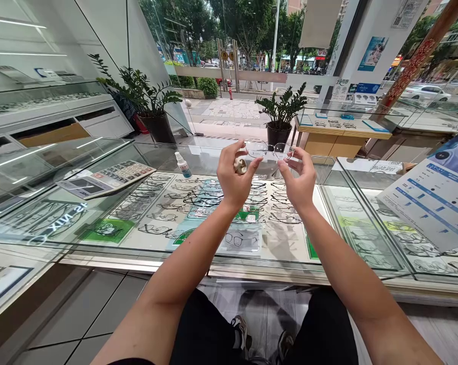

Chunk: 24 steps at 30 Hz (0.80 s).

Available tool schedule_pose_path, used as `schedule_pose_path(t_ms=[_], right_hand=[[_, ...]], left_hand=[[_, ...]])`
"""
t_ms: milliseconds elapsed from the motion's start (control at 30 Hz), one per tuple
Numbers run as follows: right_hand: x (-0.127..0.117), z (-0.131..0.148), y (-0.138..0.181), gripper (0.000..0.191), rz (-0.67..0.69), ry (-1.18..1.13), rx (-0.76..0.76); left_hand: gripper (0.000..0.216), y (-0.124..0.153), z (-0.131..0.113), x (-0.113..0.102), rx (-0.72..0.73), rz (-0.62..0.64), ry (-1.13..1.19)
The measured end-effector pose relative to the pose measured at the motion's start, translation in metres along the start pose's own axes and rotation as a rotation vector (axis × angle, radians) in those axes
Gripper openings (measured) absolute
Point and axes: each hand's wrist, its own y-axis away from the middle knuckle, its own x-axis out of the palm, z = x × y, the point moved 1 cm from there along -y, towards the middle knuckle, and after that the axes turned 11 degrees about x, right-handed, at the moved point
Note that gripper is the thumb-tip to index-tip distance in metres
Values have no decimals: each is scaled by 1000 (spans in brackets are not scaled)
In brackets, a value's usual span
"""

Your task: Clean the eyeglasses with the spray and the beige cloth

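Note:
I hold up a pair of clear-framed glasses [269, 150] with both hands above the glass display counter [198, 253]. My left hand [234, 175] pinches the left lens edge between thumb and fingers and also keeps a small pale crumpled wad [240, 165], perhaps a cloth, in its grip. My right hand [299, 180] pinches the right side of the frame with its fingertips. Under the glass lie several rows of spectacle frames [214, 203].
A small spray bottle [183, 165] and a large calculator [107, 178] stand on the counter to the left. A printed chart [430, 200] leans on the right counter. Two potted plants [280, 114] stand by the shop window. My knees and shoes show below.

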Motion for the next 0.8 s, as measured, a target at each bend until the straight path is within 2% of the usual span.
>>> schedule_pose_path(t_ms=[267,500,800], right_hand=[[1,0,2,55,-12,-4,-7],[2,-3,2,57,-2,-20,0],[2,2,3,51,-5,-27,14]], left_hand=[[56,-2,-2,0,47,-8,-17],[56,-2,-6,0,26,-6,-36],[54,-2,-7,-1,71,-25,-52]])
